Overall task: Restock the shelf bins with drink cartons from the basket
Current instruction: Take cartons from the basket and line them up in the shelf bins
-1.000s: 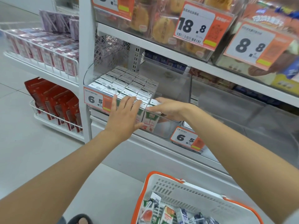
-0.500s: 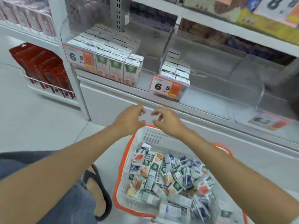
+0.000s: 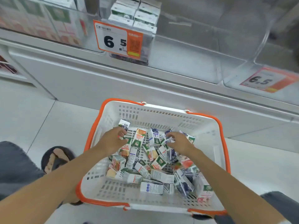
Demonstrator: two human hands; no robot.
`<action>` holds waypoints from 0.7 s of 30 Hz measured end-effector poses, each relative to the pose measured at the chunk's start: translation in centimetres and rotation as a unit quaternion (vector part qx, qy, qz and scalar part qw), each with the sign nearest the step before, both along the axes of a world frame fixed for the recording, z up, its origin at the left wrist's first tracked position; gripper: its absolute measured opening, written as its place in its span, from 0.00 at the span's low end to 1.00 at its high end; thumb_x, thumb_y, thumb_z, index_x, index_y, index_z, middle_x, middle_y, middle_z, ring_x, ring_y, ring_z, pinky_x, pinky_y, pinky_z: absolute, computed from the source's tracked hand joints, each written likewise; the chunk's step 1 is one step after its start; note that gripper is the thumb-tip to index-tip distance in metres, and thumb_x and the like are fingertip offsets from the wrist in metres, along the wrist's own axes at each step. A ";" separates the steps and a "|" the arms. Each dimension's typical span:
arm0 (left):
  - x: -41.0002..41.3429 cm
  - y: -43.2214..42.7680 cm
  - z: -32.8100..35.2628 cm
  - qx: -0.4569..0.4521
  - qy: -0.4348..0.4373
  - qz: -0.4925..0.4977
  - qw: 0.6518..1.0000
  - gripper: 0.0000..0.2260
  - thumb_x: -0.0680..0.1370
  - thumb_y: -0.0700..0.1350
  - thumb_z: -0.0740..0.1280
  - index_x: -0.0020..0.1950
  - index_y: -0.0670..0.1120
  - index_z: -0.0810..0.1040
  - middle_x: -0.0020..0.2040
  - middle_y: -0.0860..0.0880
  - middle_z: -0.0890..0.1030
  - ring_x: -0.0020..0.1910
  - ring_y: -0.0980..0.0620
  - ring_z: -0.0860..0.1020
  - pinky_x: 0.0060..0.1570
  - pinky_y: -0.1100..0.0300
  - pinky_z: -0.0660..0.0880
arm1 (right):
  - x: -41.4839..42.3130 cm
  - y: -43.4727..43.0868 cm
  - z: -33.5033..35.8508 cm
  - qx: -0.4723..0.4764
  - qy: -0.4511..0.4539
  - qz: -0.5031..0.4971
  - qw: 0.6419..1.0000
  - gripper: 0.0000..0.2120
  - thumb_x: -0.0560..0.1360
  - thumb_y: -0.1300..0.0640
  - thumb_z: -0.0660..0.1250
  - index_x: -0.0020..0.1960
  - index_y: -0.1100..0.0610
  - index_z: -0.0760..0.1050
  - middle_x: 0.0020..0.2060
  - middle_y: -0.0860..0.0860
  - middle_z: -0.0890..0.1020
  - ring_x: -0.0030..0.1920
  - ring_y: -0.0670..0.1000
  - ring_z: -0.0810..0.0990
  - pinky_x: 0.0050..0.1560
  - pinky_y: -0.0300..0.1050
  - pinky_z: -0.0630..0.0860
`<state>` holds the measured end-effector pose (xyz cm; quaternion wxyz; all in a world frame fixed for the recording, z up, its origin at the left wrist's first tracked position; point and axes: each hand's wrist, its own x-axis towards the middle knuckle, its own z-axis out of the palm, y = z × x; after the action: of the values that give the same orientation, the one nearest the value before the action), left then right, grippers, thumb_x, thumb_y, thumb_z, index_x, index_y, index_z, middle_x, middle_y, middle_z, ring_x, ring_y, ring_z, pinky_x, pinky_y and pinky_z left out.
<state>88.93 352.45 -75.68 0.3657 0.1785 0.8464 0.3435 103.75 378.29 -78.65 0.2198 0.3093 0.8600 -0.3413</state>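
A white basket with an orange rim (image 3: 161, 113) stands on the floor below the shelf, holding several small drink cartons (image 3: 145, 160) in a loose heap. Both hands are down inside it. My left hand (image 3: 111, 140) curls its fingers around a green-and-white carton at the basket's far left. My right hand (image 3: 178, 143) closes its fingers on a blue-and-white carton (image 3: 167, 140) near the far middle. Above, a clear shelf bin (image 3: 145, 50) behind a 6.5 price tag (image 3: 118, 39) holds stacked cartons (image 3: 134, 15).
A fuller bin of cartons (image 3: 53, 21) sits to the left on the shelf. To the right, a clear bin (image 3: 202, 46) shows no cartons, with another 6.5 tag (image 3: 265, 80) further right. My sandalled foot (image 3: 55, 157) rests left of the basket.
Both hands left the shelf bin, dropped to the basket and now reach in among the cartons. The view tilted downward with them.
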 end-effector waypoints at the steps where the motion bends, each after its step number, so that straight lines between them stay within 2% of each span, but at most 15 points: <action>1: 0.2 0.2 -0.3 -0.004 -0.005 0.003 1.000 0.10 0.76 0.40 0.69 0.56 0.46 0.76 0.53 0.47 0.78 0.50 0.48 0.78 0.45 0.60 0.75 | -1.0 -0.4 -0.9 -0.007 -0.006 0.007 1.000 0.24 0.76 0.57 0.69 0.71 0.57 0.70 0.68 0.54 0.73 0.67 0.55 0.73 0.65 0.46 0.70; 4: 1.0 0.1 -1.6 -0.019 -0.016 -0.008 1.000 0.10 0.76 0.41 0.70 0.55 0.51 0.75 0.54 0.50 0.77 0.46 0.54 0.78 0.38 0.69 0.71 | -4.4 -1.9 -4.2 0.011 -0.038 0.075 0.996 0.38 0.75 0.49 0.71 0.78 0.57 0.56 0.76 0.55 0.63 0.74 0.56 0.63 0.73 0.49 0.62; 6: 1.3 -0.4 -2.2 -0.023 -0.028 -0.015 0.999 0.12 0.75 0.43 0.72 0.55 0.50 0.75 0.54 0.50 0.77 0.45 0.55 0.78 0.39 0.70 0.71 | -5.8 -2.4 -6.3 0.056 -0.077 0.161 0.982 0.47 0.71 0.48 0.74 0.79 0.56 0.48 0.78 0.55 0.56 0.77 0.57 0.57 0.75 0.54 0.58; 8: 1.5 -0.8 -2.7 -0.027 -0.034 -0.014 0.999 0.15 0.74 0.44 0.73 0.58 0.48 0.74 0.53 0.50 0.77 0.48 0.55 0.78 0.45 0.67 0.74 | -6.2 -2.3 -7.8 0.087 -0.099 0.201 0.971 0.50 0.70 0.50 0.75 0.79 0.53 0.45 0.78 0.54 0.54 0.77 0.58 0.54 0.76 0.57 0.55; 10: 1.6 -1.0 -2.9 -0.029 -0.038 -0.010 0.999 0.18 0.73 0.44 0.73 0.61 0.46 0.73 0.52 0.50 0.77 0.49 0.55 0.78 0.47 0.66 0.74 | -5.9 -2.0 -8.8 0.118 -0.077 0.207 0.968 0.49 0.69 0.50 0.74 0.79 0.52 0.47 0.76 0.55 0.57 0.76 0.58 0.57 0.74 0.56 0.55; 12: 1.7 -0.7 -3.2 -0.029 -0.037 -0.011 0.999 0.17 0.73 0.42 0.73 0.60 0.46 0.73 0.53 0.50 0.76 0.49 0.56 0.77 0.44 0.68 0.72 | -5.6 -1.8 -9.3 0.149 -0.070 0.239 0.957 0.47 0.70 0.49 0.73 0.79 0.51 0.47 0.75 0.57 0.59 0.75 0.59 0.58 0.74 0.56 0.55; 15: 2.0 0.6 -3.4 -0.037 -0.052 -0.011 0.998 0.13 0.75 0.41 0.72 0.57 0.47 0.75 0.54 0.50 0.75 0.51 0.53 0.77 0.48 0.63 0.74 | -5.2 -2.0 -9.8 0.132 -0.092 0.285 0.945 0.46 0.72 0.58 0.71 0.79 0.45 0.45 0.78 0.56 0.49 0.77 0.59 0.50 0.72 0.57 0.64; 17: 2.4 1.5 -3.3 -0.035 -0.067 -0.005 0.997 0.12 0.75 0.40 0.70 0.57 0.49 0.75 0.53 0.52 0.75 0.50 0.52 0.78 0.51 0.55 0.78 | -5.1 -2.6 -9.8 0.129 -0.076 0.280 0.948 0.42 0.73 0.62 0.70 0.78 0.43 0.51 0.79 0.54 0.47 0.78 0.60 0.49 0.69 0.57 0.68; 18: 2.6 1.9 -3.3 -0.031 -0.070 -0.005 0.997 0.12 0.75 0.40 0.70 0.57 0.51 0.74 0.53 0.53 0.75 0.49 0.52 0.79 0.51 0.55 0.78 | -5.1 -2.7 -9.6 0.129 -0.060 0.267 0.953 0.38 0.73 0.61 0.70 0.77 0.44 0.56 0.78 0.55 0.50 0.77 0.61 0.52 0.69 0.56 0.68; 21: 2.9 2.2 -3.7 -0.020 -0.072 -0.009 0.997 0.15 0.75 0.41 0.71 0.58 0.52 0.73 0.58 0.52 0.76 0.47 0.54 0.79 0.44 0.64 0.76 | -5.0 -2.5 -7.9 0.088 -0.039 0.218 0.971 0.30 0.72 0.49 0.72 0.72 0.49 0.66 0.70 0.58 0.65 0.69 0.60 0.67 0.66 0.53 0.70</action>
<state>91.80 354.68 -79.33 0.4326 0.1531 0.8229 0.3350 98.71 375.77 -86.58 0.2943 0.1456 0.9240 -0.1960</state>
